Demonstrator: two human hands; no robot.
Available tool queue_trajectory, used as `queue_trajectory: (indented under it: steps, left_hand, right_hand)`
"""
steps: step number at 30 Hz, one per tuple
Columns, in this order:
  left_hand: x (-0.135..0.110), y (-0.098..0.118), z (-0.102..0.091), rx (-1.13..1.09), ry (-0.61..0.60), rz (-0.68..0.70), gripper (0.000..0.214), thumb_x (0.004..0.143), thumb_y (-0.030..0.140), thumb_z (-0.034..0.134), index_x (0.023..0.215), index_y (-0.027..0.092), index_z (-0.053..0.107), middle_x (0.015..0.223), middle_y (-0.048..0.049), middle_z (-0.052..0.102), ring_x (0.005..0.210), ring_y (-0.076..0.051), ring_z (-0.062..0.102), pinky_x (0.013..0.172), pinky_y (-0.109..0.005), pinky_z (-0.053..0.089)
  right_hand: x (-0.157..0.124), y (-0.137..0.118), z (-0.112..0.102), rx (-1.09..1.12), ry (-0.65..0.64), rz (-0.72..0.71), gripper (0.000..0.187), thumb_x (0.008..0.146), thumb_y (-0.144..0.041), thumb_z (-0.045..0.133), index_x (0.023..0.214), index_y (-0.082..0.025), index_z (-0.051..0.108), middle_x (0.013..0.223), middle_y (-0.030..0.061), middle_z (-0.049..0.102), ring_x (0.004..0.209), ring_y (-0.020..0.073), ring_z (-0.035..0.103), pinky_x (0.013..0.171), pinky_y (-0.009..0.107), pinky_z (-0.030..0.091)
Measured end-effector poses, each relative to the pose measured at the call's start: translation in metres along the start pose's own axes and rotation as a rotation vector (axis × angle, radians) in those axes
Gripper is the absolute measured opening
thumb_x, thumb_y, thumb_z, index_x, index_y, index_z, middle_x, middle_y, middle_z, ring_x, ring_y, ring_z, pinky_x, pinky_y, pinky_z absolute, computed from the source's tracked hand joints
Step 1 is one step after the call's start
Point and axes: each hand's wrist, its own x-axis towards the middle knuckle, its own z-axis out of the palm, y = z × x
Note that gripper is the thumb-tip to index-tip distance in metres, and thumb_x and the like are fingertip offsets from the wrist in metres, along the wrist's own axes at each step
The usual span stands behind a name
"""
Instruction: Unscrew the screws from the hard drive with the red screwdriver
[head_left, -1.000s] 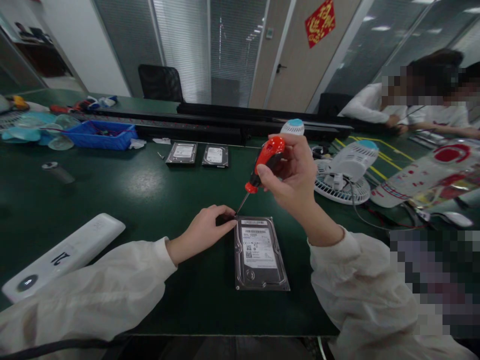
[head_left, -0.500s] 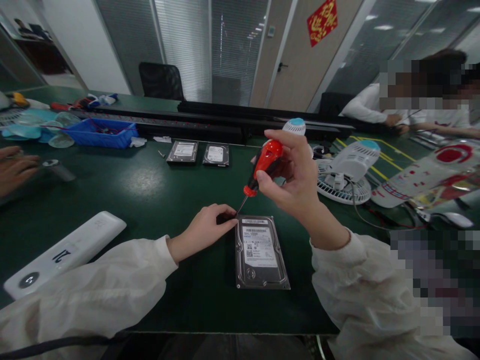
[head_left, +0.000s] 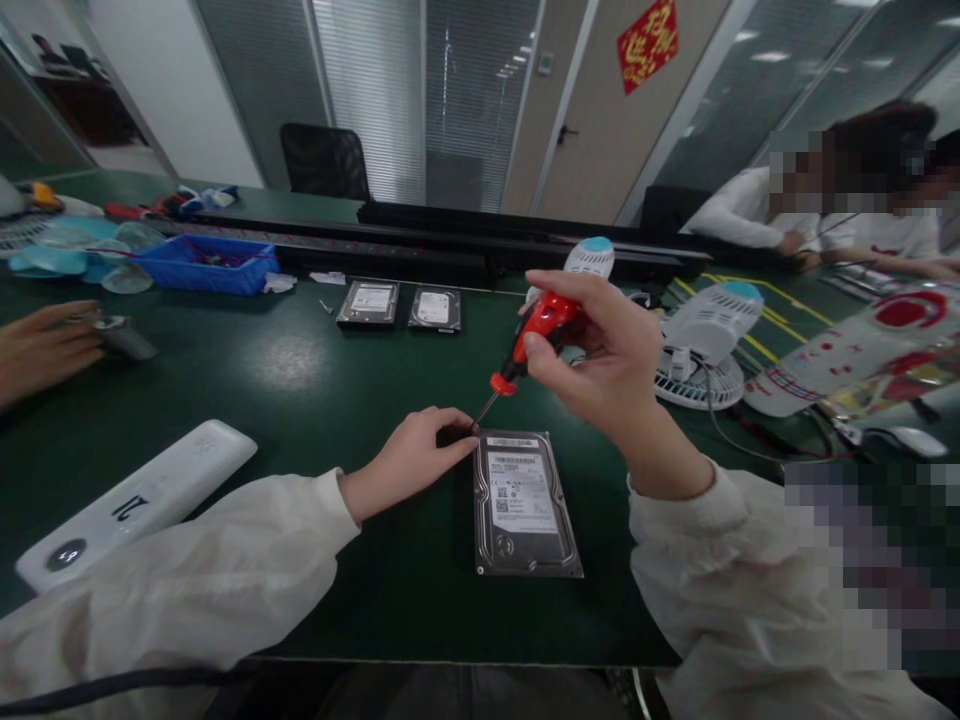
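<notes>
A silver hard drive with a white label lies flat on the green table in front of me. My left hand has its thumb and index finger closed at the drive's upper left corner. In my right hand is a red and black screwdriver, tilted, with its shaft pointing down and left. Its tip meets that same corner, close to my left fingertips. Whether a screw sits under the tip is too small to see.
Two more hard drives, one left and one right, lie farther back. A blue bin, a long white device and a white fan surround the work area. At the left, another person's hand is beside a grey cylinder.
My right hand has tilted slightly to the right with the screwdriver, its tip staying at the corner. The other person's hand has moved right, to the grey cylinder.
</notes>
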Motion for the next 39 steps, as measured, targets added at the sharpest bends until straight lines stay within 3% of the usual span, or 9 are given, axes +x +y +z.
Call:
queue_trajectory:
  steps: [4,10,21,27,39]
  left_hand:
    - [-0.0016,-0.0010,-0.0001,-0.019,-0.010,0.000,0.021,0.096,0.033,0.069,0.113,0.023,0.075,0.111,-0.0046,0.078,0.102,-0.025,0.071,0.087,-0.040,0.055]
    - [-0.0017,-0.0001,-0.0013,-0.022,-0.021,0.009,0.021,0.096,0.030,0.068,0.115,0.022,0.075,0.113,-0.0051,0.078,0.104,-0.025,0.070,0.087,-0.040,0.055]
    - [-0.0024,-0.0020,-0.0019,-0.020,-0.022,0.032,0.021,0.098,0.032,0.067,0.115,0.025,0.076,0.110,-0.0040,0.078,0.101,-0.024,0.070,0.086,-0.039,0.054]
    - [-0.0017,-0.0029,-0.0015,-0.011,-0.022,0.028,0.021,0.097,0.031,0.067,0.115,0.023,0.076,0.110,-0.0047,0.078,0.100,-0.024,0.069,0.085,-0.038,0.054]
    - [-0.0016,-0.0017,-0.0025,-0.013,-0.025,0.022,0.022,0.097,0.034,0.068,0.115,0.024,0.076,0.111,-0.0043,0.078,0.101,-0.024,0.070,0.086,-0.039,0.055]
  right_hand:
    - [0.0017,-0.0008,-0.0041,-0.044,0.018,-0.039,0.046,0.083,-0.015,0.066,0.128,-0.021,0.069,0.102,0.0042,0.075,0.069,0.0137,0.063,0.072,0.038,0.065]
    - [0.0025,-0.0016,-0.0047,-0.057,0.014,-0.081,0.046,0.084,-0.016,0.065,0.129,-0.023,0.067,0.108,0.0042,0.076,0.079,0.0158,0.068,0.078,0.039,0.066]
    - [0.0012,-0.0032,-0.0070,-0.145,0.004,-0.034,0.043,0.088,-0.024,0.062,0.130,-0.027,0.067,0.104,0.0043,0.076,0.074,0.0175,0.069,0.065,0.038,0.066]
    - [0.0005,-0.0031,-0.0087,-0.145,-0.007,0.004,0.043,0.090,-0.026,0.061,0.133,-0.031,0.066,0.111,0.0045,0.077,0.079,0.0191,0.070,0.070,0.041,0.067]
    - [0.0011,-0.0024,-0.0080,-0.137,0.003,-0.051,0.044,0.090,-0.024,0.062,0.134,-0.031,0.065,0.110,0.0044,0.077,0.081,0.0202,0.071,0.071,0.042,0.068]
